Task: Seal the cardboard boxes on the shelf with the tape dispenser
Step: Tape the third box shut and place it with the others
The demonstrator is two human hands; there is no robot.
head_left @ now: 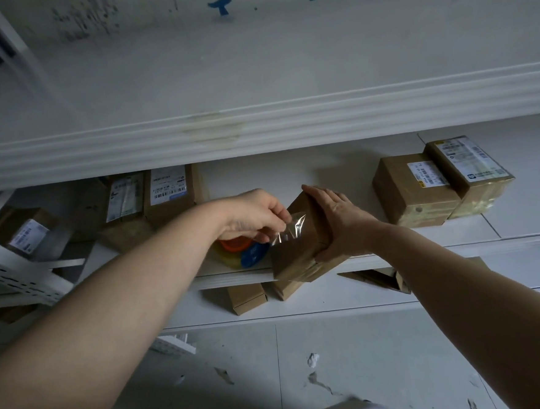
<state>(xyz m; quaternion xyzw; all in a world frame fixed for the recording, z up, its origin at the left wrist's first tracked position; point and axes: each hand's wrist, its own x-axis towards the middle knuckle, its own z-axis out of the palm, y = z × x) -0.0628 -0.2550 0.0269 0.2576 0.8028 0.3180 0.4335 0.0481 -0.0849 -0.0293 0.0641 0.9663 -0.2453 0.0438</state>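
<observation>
Head view, looking down at a white metal shelf (394, 258). Right hand (340, 223) grips a small cardboard box (297, 250) from its right side, thumb under the lower edge, fingers flat over the top far edge; the box is tilted and overhangs the shelf's front lip. Left hand (253, 216) pinches a strip of clear tape (288, 230) between thumb and fingertips, fingers closed together on the tape's end; the strip runs down onto the box's near face, partly stuck, partly loose and crinkled.

Tape dispenser (241, 252) sits on the shelf just left of the box, below the left hand: orange, yellow and blue parts, mostly hidden by the hand; neither hand holds it.

Two labelled cardboard boxes (440, 186) stand side by side at the right of the same shelf, touching, well apart from the held box. More labelled boxes (153, 199) at the left rear, some leaning, one further left (24, 231) near the perforated upright (21, 279).

Lower shelf level: small plain cartons (248, 297) under the held box, a flattened one (379, 278) to the right. Upper shelf edge (256, 125) spans the frame. Stained floor (338, 375) below.
</observation>
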